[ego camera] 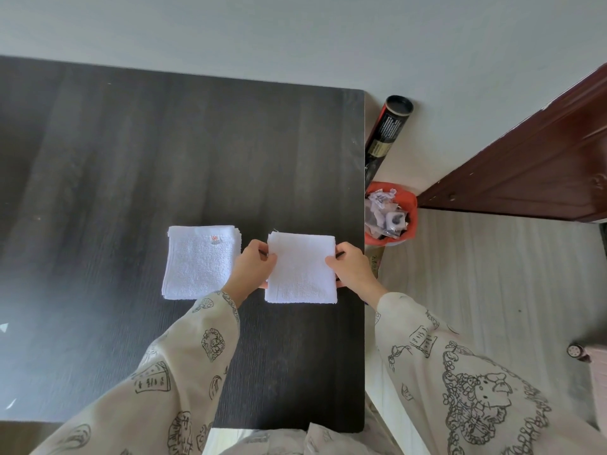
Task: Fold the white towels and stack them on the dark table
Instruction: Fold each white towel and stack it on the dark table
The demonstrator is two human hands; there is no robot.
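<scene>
A folded white towel (300,269) lies near the right edge of the dark table (131,159). My left hand (251,269) pinches its left edge with thumb on top and fingers curled under. At the towel's right edge my right hand (351,266) pinches it the same way. To the left lies a stack of folded white towels (198,262), its top one carrying a small orange label at the far edge. Both sleeves are pale with dark printed drawings.
Past the table's right edge, on the floor, stand a red bin (392,213) full of paper scraps and a dark tube (389,129). A brown wooden door (532,159) stands at the far right. The wall runs behind the table.
</scene>
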